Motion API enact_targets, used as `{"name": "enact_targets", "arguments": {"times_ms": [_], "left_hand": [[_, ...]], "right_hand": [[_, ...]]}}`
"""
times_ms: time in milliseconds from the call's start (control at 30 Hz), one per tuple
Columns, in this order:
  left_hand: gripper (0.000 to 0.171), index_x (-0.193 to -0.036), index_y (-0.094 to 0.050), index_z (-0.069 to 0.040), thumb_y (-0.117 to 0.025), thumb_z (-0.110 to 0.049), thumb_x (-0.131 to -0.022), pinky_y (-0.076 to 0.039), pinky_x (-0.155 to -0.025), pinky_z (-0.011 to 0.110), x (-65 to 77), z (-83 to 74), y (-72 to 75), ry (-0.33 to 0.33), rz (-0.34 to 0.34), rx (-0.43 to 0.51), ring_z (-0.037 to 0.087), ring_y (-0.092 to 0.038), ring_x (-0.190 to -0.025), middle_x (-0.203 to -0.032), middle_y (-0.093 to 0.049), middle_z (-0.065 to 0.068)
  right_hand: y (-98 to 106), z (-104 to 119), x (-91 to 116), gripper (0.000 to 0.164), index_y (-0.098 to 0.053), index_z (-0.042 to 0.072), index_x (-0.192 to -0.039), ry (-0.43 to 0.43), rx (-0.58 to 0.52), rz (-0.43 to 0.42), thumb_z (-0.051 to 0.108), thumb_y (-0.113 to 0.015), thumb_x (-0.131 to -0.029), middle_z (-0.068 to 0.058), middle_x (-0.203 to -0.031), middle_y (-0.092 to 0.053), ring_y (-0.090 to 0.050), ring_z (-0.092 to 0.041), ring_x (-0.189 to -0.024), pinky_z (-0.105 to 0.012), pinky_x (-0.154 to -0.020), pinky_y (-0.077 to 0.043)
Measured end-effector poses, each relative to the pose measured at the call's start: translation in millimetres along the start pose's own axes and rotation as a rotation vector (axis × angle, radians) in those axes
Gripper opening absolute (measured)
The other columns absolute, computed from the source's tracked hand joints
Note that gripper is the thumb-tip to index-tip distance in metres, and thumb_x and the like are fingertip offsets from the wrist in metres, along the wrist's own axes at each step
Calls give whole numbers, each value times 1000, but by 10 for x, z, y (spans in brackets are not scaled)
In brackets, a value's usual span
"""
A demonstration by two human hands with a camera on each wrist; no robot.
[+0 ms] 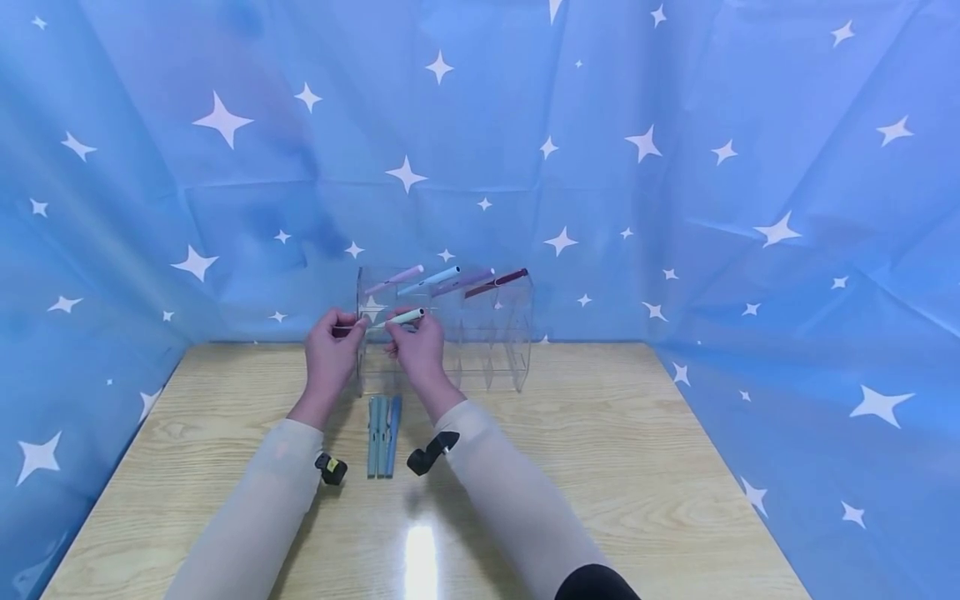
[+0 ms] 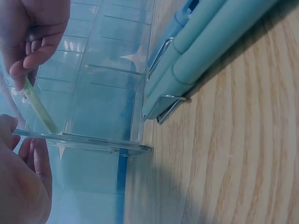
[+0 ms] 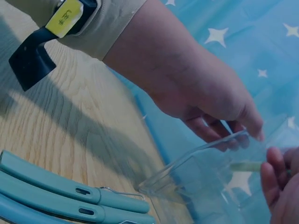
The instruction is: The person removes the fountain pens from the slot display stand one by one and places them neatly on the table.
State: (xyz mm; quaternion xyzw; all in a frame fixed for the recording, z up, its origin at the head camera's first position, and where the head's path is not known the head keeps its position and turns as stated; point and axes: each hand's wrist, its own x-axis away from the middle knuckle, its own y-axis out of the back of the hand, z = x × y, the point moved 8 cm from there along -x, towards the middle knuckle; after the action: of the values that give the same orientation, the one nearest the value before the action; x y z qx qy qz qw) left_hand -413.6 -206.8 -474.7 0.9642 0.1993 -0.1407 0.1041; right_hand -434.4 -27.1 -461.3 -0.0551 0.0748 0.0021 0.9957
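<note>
A clear plastic pen rack [image 1: 522,354] stands at the back of the table. My left hand [image 1: 332,354] pinches the rack's left side panel between thumb and fingers, as the right wrist view shows. Just inside that panel, my right hand [image 1: 422,346] holds a pale green pen [image 1: 410,316] by its barrel, tilted over a lower level of the rack. Across the rack's top lie a pink pen [image 1: 405,273], a light blue pen [image 1: 438,278], a purple pen [image 1: 472,282] and a dark red pen [image 1: 502,281].
In front of the rack, two teal pens [image 3: 56,186] and a blue pen [image 1: 393,433] lie side by side on the wooden table [image 1: 637,467]. A blue star-patterned curtain [image 1: 735,183] hangs behind the rack and along both sides.
</note>
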Motion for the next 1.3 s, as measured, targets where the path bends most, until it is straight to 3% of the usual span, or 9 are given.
{"name": "enact_targets", "arguments": {"times_ms": [267,533,667,800,900,1000,1100,1233,1300], "left_hand": [[21,-110,-72,1,-79,-17,-105,-54,-77,17,6,-13,-8,1,-2,6,20,-66,-97,-110,-74,19],[21,-109,-71,1,-78,-17,-106,-54,-76,16,25,-19,-8,12,0,12,19,-65,-96,-109,-72,17],[20,-109,-71,3,-79,-16,-105,-54,-75,16,13,-30,-8,-2,-3,9,22,-65,-95,-109,-73,20],[23,-109,-71,3,-79,-18,-105,-54,-75,16,9,-30,-6,-5,-2,8,22,-65,-96,-111,-74,21],[24,-109,-71,2,-80,-19,-105,-54,-76,15,7,-25,-13,-3,2,5,22,-66,-97,-111,-74,21],[24,-110,-72,2,-80,-20,-105,-54,-76,15,3,-20,-20,1,4,4,22,-66,-98,-112,-74,20],[25,-110,-72,2,-80,-20,-105,-54,-77,16,6,-14,-17,9,4,1,21,-65,-98,-112,-74,20],[24,-110,-71,1,-80,-21,-105,-54,-76,17,4,-6,-10,14,-1,-1,20,-65,-97,-110,-73,19],[24,-110,-71,1,-80,-21,-105,-54,-76,17,3,-4,-12,12,0,-4,20,-65,-97,-110,-73,18]], "right_hand": [[117,92,35,55,-44,-2,-154,97,-109,-76,7,-73,-108,-22,-123,-76,-62,-20,-65,-24,-55,-52],[277,250,42,59,-42,5,-156,219,-151,-92,10,-75,-107,-27,-122,-74,-63,-31,-78,-22,-61,-54],[361,282,66,75,-33,14,-167,233,-113,-88,14,-77,-106,-16,-117,-78,-70,-45,-92,-29,-72,-62],[416,293,109,91,-21,21,-175,238,-100,-71,16,-79,-105,-13,-113,-78,-76,-36,-102,-50,-94,-65],[430,324,145,91,-18,19,-176,255,-109,-43,12,-76,-106,-18,-113,-77,-76,-37,-108,-53,-100,-63],[434,362,187,88,-17,17,-175,266,-114,-6,7,-72,-108,-25,-115,-73,-73,-46,-112,-44,-97,-65],[441,376,225,85,-20,26,-176,260,-112,31,5,-69,-109,-28,-117,-70,-73,-45,-114,-43,-95,-65],[461,365,256,86,-23,41,-174,234,-110,73,2,-66,-110,-21,-116,-66,-74,-35,-115,-46,-95,-65],[476,359,272,87,-22,39,-175,226,-100,91,0,-65,-110,-15,-115,-63,-74,-33,-113,-46,-94,-66]]}}
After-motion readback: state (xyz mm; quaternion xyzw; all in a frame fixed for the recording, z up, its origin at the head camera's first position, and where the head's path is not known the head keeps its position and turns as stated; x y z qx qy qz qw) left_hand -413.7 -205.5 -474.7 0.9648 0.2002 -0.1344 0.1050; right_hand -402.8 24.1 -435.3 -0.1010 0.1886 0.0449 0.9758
